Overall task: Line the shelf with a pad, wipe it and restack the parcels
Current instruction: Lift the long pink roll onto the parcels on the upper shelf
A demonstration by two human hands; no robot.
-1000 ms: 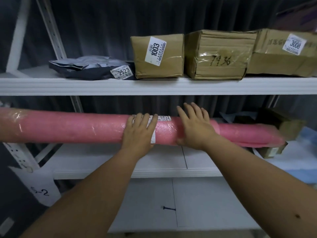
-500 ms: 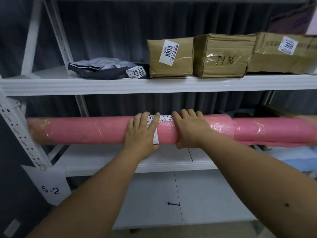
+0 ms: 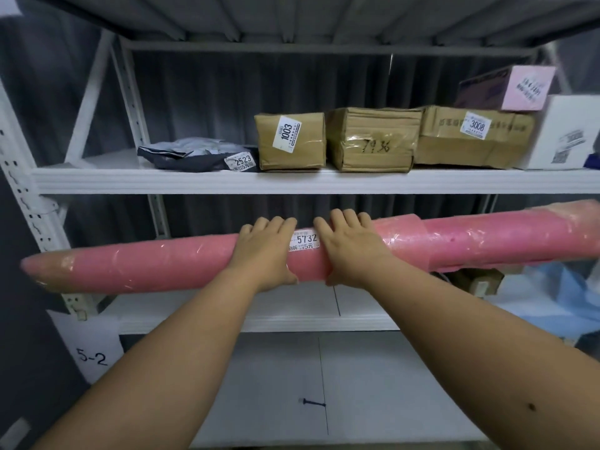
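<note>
- White metal shelving stands before a dark pleated curtain; the middle shelf (image 3: 227,315) shows bare white board below the hands, with a blue sheet (image 3: 558,306) lying at its right end.
- On the upper shelf (image 3: 162,180) sit a grey mailer bag (image 3: 191,154), three brown boxes, tagged 1003 (image 3: 290,141), 7936 (image 3: 373,139) and 3008 (image 3: 474,138), and a white box (image 3: 565,134) at the far right.
- Both hands are clamped on a long pink roll (image 3: 156,266) wrapped in clear film, held level in front of the middle shelf and tilted slightly up to the right; I cannot tell whether its right end rests on anything.
- Left hand (image 3: 263,251) and right hand (image 3: 349,248) sit close together near the roll's middle, palms over the top, fingers curled over the far side, with the 5732 label (image 3: 305,243) between them.
- Both forearms reach out nearly straight, wrists level.
- Judging by this, the step is handling a parcel at the shelf, either clearing it for the pad or restacking it; the pictures do not settle which.
- Next move calls for keeping the long roll balanced, as its ends reach far past the grip and could catch the left upright (image 3: 22,196).
</note>
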